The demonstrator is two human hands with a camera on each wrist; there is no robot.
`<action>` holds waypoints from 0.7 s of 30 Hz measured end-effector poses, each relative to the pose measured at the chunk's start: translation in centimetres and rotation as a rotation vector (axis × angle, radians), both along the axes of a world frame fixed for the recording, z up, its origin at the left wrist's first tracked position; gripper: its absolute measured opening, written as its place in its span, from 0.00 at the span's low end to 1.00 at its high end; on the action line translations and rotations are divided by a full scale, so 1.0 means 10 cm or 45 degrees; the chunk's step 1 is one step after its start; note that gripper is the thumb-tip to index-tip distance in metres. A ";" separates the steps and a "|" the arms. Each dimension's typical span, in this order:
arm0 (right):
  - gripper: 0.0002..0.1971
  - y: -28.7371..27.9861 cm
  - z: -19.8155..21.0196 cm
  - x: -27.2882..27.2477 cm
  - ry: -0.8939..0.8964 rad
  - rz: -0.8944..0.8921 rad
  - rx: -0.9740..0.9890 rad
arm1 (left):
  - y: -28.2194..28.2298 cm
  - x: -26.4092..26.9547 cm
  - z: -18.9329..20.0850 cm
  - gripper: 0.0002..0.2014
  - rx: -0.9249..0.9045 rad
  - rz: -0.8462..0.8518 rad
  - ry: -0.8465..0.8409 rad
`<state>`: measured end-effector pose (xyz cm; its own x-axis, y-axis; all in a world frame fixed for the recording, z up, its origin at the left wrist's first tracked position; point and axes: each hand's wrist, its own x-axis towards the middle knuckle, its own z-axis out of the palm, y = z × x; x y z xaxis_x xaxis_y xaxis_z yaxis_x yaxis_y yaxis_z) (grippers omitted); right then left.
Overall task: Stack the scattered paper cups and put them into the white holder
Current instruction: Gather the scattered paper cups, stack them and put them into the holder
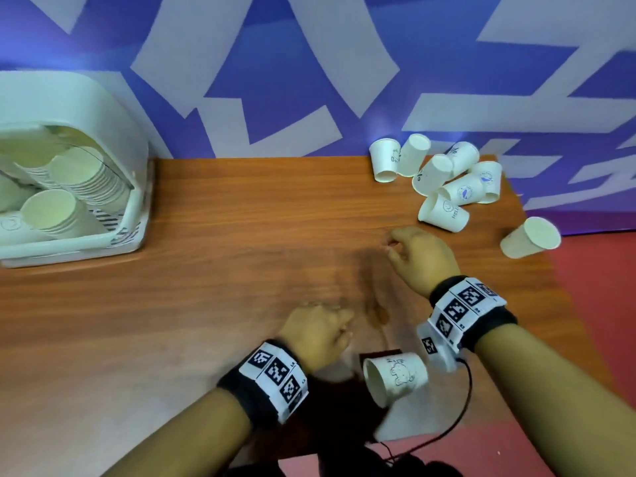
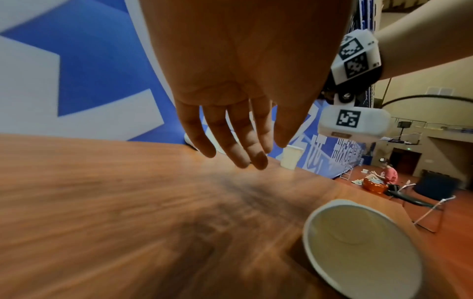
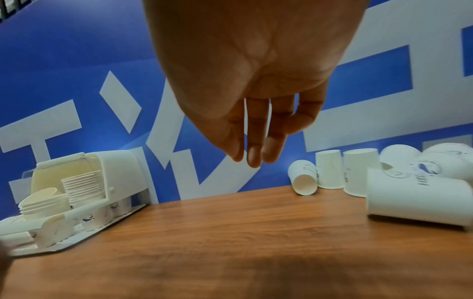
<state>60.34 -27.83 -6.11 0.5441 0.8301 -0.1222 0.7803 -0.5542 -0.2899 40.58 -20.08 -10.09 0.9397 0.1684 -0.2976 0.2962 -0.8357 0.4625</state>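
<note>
A: Nearest item: 1 bear-print cup lies on its side at the near edge of the worktop, mouth toward the left hand. Is it held?

B: No. It lies between the 2 wrists, touched by neither hand. In the left wrist view its open mouth faces the camera, so it appears to lie where it fell.

A: State of each grip?

B: Left hand: fingers straight, slightly spread, above the worktop, holding nothing. Right hand: fingers hang loosely down, close together, also holding nothing.

A: Location of the remaining cups?

B: A cluster of scattered cups sits at the far right corner against the blue-and-white wall, some inverted, some tipped over and touching. 1 lone cup lies at the right edge, well apart from the cluster.

A: And the destination?

B: The white holder stands at the far left and already contains nested stacks. Nesting is likely what lets many cups fit inside.

A: Judgement on the right hand?

B: It hovers near the cluster, probably positioned to collect from it.
</note>
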 end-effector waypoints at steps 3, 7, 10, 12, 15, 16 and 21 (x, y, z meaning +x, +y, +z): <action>0.07 -0.23 -0.07 0.19 0.015 0.002 0.008 | -0.27 0.09 -0.16 0.15 -0.159 0.030 0.084; 0.07 -0.46 -0.15 0.40 0.016 0.025 -0.022 | -0.55 0.22 -0.37 0.18 -0.386 0.054 0.226; 0.07 -0.58 -0.18 0.51 0.019 0.026 -0.046 | -0.66 0.30 -0.44 0.17 -0.457 0.084 0.307; 0.07 -0.64 -0.18 0.56 0.026 0.018 -0.057 | -0.69 0.35 -0.45 0.16 -0.485 0.106 0.320; 0.07 -0.68 -0.20 0.61 0.027 0.007 -0.057 | -0.70 0.42 -0.43 0.12 -0.500 0.222 0.286; 0.07 -0.70 -0.21 0.63 0.030 0.004 -0.059 | -0.68 0.45 -0.42 0.11 -0.497 0.269 0.250; 0.07 -0.70 -0.19 0.75 0.013 -0.030 -0.061 | -0.44 0.64 -0.14 0.12 -0.357 0.403 -0.010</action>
